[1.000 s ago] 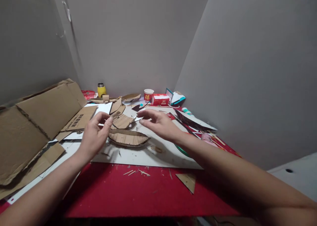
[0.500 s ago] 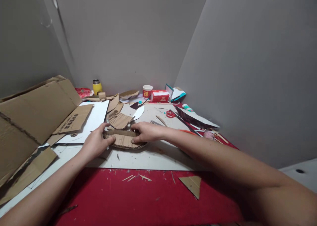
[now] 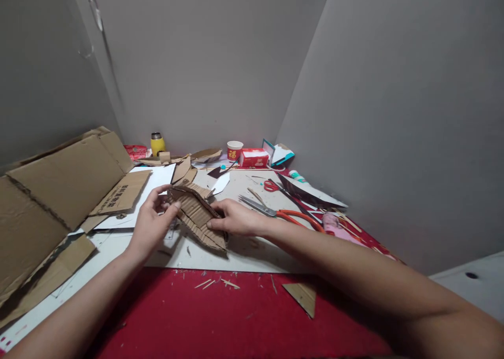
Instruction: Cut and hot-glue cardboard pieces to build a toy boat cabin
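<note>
Between my hands is a curved piece of corrugated cardboard (image 3: 199, 217), tilted, with ridged strips and raised edges. My left hand (image 3: 155, 212) pinches its upper left end between thumb and fingers. My right hand (image 3: 232, 217) grips its right side, thumb on the inner face and fingers behind, partly hidden. Just behind it another ridged cardboard piece (image 3: 200, 188) is partly covered. To the right of my right hand lie orange-handled scissors (image 3: 271, 210), with red-handled scissors (image 3: 271, 186) farther back.
A large cardboard box (image 3: 74, 175) stands at left. Along the back are a yellow bottle (image 3: 158, 145), a paper cup (image 3: 234, 151) and a red tissue box (image 3: 254, 158). A cardboard triangle (image 3: 302, 297) and several thin sticks lie on the red table (image 3: 220, 322) in front.
The curved cardboard piece has turned from lying nearly level to a steep tilt, its left end up and right end lower. The orange-handled scissors now show more fully.
</note>
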The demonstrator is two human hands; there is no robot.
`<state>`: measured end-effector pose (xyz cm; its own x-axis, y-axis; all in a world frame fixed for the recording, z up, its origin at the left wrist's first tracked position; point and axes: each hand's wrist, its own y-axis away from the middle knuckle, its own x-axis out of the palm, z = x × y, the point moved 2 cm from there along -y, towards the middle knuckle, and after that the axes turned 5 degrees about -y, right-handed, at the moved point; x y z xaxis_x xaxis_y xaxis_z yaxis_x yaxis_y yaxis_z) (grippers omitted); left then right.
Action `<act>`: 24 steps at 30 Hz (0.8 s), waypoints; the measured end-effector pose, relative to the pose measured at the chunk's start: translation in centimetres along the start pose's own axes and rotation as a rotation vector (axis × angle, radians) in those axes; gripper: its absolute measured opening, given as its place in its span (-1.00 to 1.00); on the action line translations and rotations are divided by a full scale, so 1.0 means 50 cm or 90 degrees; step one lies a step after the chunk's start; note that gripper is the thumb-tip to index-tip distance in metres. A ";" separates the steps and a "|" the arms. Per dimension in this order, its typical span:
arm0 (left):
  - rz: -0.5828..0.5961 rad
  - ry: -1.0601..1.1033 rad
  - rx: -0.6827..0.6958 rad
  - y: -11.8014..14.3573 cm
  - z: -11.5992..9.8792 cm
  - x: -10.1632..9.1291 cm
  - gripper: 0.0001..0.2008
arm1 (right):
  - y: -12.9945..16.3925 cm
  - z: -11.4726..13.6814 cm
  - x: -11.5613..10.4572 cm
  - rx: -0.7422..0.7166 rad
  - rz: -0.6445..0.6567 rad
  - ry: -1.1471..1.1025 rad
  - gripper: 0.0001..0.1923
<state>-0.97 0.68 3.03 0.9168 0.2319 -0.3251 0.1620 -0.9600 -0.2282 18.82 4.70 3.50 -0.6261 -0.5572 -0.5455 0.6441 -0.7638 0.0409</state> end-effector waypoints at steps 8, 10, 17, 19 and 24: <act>0.179 0.119 -0.071 0.043 -0.002 0.037 -0.64 | 0.004 0.007 0.052 -0.032 -0.034 -0.199 -0.80; 0.184 0.130 -0.061 0.047 0.000 0.039 -0.72 | 0.005 0.003 0.060 -0.027 -0.037 -0.220 -0.80; 0.163 0.140 -0.046 0.039 0.009 0.025 -0.83 | 0.021 -0.002 0.071 0.015 -0.013 -0.252 -0.82; 0.146 0.130 -0.037 0.039 0.012 0.023 -0.85 | 0.021 -0.002 0.078 0.013 -0.025 -0.267 -0.86; 0.122 0.102 -0.009 0.047 0.017 0.022 -0.81 | 0.013 -0.001 0.101 0.000 -0.052 -0.319 -0.88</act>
<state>0.09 -1.16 1.35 0.9772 0.0190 -0.2116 -0.0161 -0.9865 -0.1630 16.11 1.40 0.74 -0.8081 -0.5839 -0.0781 0.5847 -0.8111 0.0148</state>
